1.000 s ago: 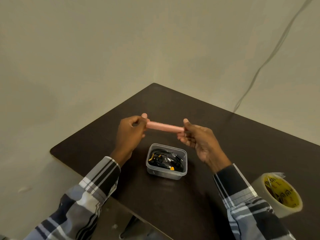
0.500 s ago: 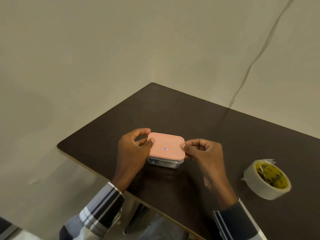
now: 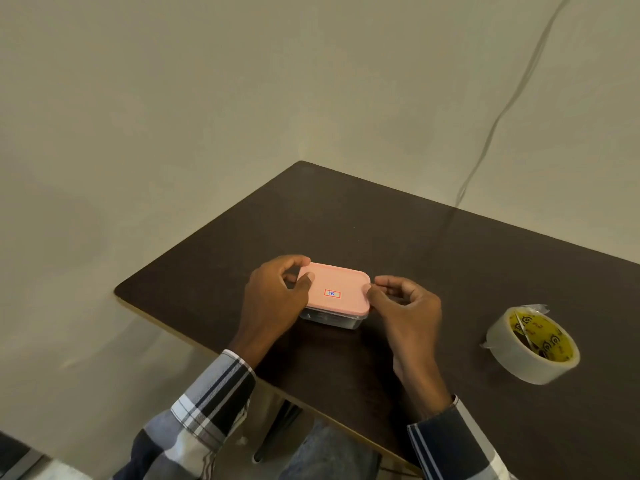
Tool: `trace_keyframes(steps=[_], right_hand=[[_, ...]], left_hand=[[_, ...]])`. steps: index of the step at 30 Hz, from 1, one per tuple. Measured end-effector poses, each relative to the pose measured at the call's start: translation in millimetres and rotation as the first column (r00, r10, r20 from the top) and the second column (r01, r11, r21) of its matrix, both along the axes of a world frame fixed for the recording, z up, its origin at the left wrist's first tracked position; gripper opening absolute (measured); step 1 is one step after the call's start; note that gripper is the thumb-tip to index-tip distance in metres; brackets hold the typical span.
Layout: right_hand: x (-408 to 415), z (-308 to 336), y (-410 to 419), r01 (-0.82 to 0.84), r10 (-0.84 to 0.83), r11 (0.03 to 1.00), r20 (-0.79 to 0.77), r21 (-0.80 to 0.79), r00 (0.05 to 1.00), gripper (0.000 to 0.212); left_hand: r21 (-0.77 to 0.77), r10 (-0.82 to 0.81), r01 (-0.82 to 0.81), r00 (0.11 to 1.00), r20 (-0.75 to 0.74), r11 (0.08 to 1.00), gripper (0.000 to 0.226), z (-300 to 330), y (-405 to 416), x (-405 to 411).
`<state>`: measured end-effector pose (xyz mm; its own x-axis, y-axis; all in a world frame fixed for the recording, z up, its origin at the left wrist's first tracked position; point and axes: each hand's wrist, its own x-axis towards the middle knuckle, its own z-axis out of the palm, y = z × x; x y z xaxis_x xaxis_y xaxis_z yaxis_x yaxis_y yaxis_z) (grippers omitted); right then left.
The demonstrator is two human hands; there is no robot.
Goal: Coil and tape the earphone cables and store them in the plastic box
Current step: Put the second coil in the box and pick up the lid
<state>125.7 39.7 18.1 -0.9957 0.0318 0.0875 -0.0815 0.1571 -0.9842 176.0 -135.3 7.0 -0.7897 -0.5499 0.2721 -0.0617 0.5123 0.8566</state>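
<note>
At the frame's centre, on the dark table (image 3: 381, 230), the plastic box (image 3: 332, 318) sits under its pink lid (image 3: 337, 289). Left hand (image 3: 273, 299) grips the lid's left edge with curled fingers; right hand (image 3: 405, 306) pinches its right edge.

1. Pink lid (image 3: 337, 287) on a clear plastic box (image 3: 332, 319), with a small white label (image 3: 332, 293) edged in red and marked in blue.
2. Dark brown table (image 3: 398, 233), lighter along its edge.
3. Clear tape roll (image 3: 531, 344) around a yellow core printed in black.
4. Plaid sleeves (image 3: 207, 407) in white, grey and navy.
5. Plain beige wall (image 3: 173, 98).
</note>
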Motion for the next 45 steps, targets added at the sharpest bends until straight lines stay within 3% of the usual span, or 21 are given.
trace_keyframes(steps=[4,10,13,16,21,30,35,39,45], right_hand=[[-4.7,-0.4,0.7,-0.034,0.036,0.999,0.073,-0.024,0.997,0.018],[-12.4,2.7,0.3,-0.091,0.131,0.983,0.272,-0.157,0.953,0.01],[-17.0,3.9,-0.9,-0.099,0.147,0.979,0.283,-0.177,0.948,0.009],[-17.1,5.8,0.9,-0.121,0.165,0.976,0.255,-0.179,0.953,0.015],[-12.0,6.8,14.7,-0.262,0.305,0.945,0.243,-0.193,0.921,0.035],[-9.4,5.0,16.6,-0.329,0.34,0.94,0.187,-0.087,0.922,0.05],[-10.4,9.6,21.1,-0.454,0.449,0.891,0.121,0.023,0.886,0.062],[-31.4,14.6,7.6,-0.507,0.498,0.852,0.097,0.134,0.862,0.06],[-65.0,18.2,-38.2,-0.583,0.59,0.773,0.057,0.251,0.806,0.054]], left_hand=[[0.062,-0.058,0.057,0.998,0.011,0.996,0.03,-1.2,-0.8,-5.6],[0.425,-0.081,0.064,0.996,0.023,0.903,0.034,-1.0,-4.0,-6.4],[0.491,-0.07,0.059,0.998,0.005,0.869,0.033,-1.4,-2.5,-8.4],[0.396,-0.051,0.053,0.999,-0.017,0.917,0.033,-5.4,0.8,-6.5],[0.054,-0.083,0.082,0.997,0.006,0.995,0.041,-19.0,7.4,-1.8],[-0.066,-0.106,0.11,0.993,0.062,0.992,0.045,-24.2,1.4,-4.7],[-0.14,-0.184,0.219,0.956,0.23,0.966,0.107,-13.8,-11.4,0.7],[-0.3,-0.183,0.29,0.924,0.337,0.909,0.125,-1.6,-21.8,7.7],[-0.4,0.001,0.127,0.952,0.305,0.908,0.098,1.6,-37.4,1.7]])
